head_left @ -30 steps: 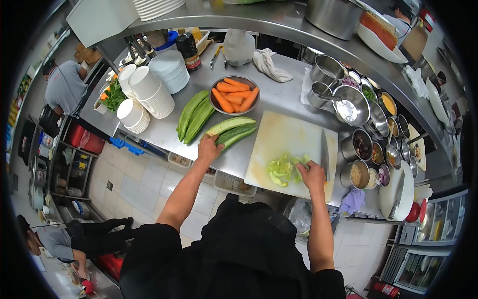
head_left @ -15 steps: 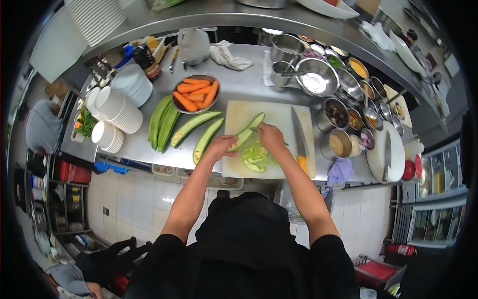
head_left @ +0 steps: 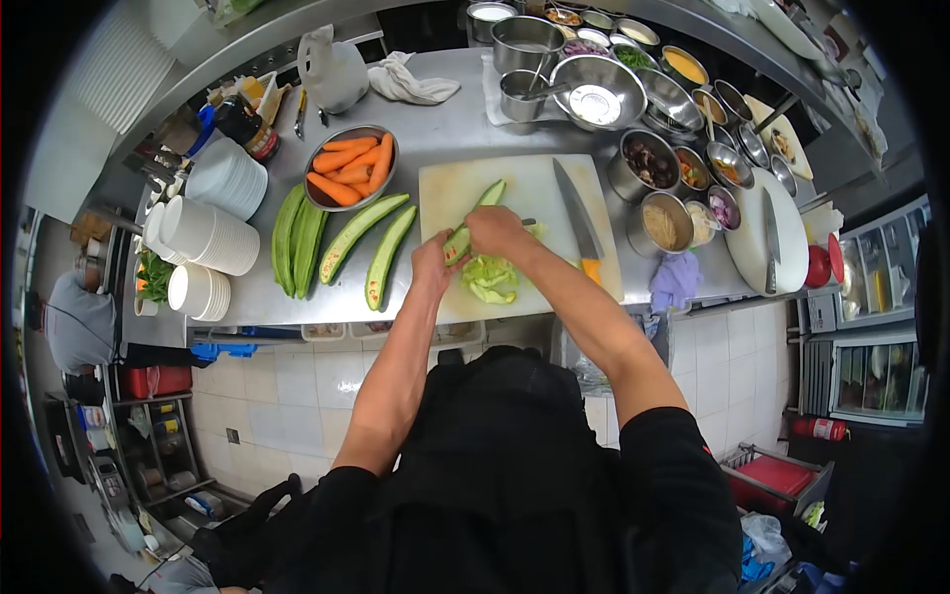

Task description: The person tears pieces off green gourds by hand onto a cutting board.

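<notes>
On the white cutting board (head_left: pixel 539 181) lies a green bitter melon half (head_left: pixel 488 199), tilted away from me. My left hand (head_left: pixel 432 263) is closed around its near end. Over its middle, my right hand (head_left: pixel 497 232) is closed on a slim-handled tool (head_left: pixel 528 222); its working end is hidden under my fingers. Pale green scraped pith (head_left: pixel 490 280) is heaped on the board just below. To the right lies a large knife (head_left: pixel 577 206) with a yellow handle. More cut halves (head_left: pixel 362 236) rest on the steel counter at left, beside whole green melons (head_left: pixel 297 238).
A steel bowl of carrots (head_left: pixel 348 168) stands behind the melons. Stacked white tubs (head_left: pixel 210 233) are at far left. Pots and bowls of ingredients (head_left: pixel 648 163) crowd the right, with a purple cloth (head_left: pixel 676 280) at the front edge. A shelf (head_left: pixel 267 42) overhangs the back.
My right hand has moved down and left along the melon half, now close to my left hand. The camera view has shifted, so the counter sits higher in the frame.
</notes>
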A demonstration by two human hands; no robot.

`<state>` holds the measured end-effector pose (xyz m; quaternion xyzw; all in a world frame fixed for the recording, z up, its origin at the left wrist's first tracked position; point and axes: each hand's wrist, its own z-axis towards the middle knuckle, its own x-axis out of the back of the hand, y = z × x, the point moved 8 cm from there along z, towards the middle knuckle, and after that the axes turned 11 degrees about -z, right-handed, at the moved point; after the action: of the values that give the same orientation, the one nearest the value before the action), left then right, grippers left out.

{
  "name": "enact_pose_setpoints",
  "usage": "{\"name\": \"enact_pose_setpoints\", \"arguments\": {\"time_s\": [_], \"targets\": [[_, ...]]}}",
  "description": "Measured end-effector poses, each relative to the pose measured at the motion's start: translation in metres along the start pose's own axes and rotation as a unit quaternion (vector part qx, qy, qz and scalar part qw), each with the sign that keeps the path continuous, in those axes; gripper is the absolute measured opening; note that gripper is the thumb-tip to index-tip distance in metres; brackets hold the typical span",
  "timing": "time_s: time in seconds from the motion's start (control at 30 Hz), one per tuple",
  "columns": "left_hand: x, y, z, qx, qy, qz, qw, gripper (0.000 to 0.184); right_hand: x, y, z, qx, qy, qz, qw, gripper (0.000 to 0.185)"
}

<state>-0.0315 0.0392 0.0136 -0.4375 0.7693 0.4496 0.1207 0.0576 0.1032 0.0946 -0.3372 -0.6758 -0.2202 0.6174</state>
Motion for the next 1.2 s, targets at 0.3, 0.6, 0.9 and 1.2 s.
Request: {"name": "enact_pose_setpoints", "arguments": {"time_s": [0.3, 0.6, 0.9, 1.2], "targets": [[-0.006, 0.0, 0.014, -0.1, -0.013, 0.01, 0.995, 0.025, -0.007, -0.016, -0.016, 0.037, 0.05, 0.194, 0.979, 0.025], [0.0, -0.012, 0.041, 0.018, -0.05, 0.019, 0.998, 0.028, -0.019, -0.016, -0.026, -0.013, 0.116, 0.288, 0.951, 0.03], [-0.025, 0.008, 0.01, 0.129, -0.058, -0.026, 0.99, 0.032, 0.027, 0.036, -0.087, -0.166, 0.217, 0.062, 0.96, 0.036], [-0.027, -0.014, 0.009, 0.166, -0.033, -0.182, 0.969, 0.034, 0.002, 0.064, -0.024, -0.164, 0.113, -0.016, 0.98, 0.023]]}}
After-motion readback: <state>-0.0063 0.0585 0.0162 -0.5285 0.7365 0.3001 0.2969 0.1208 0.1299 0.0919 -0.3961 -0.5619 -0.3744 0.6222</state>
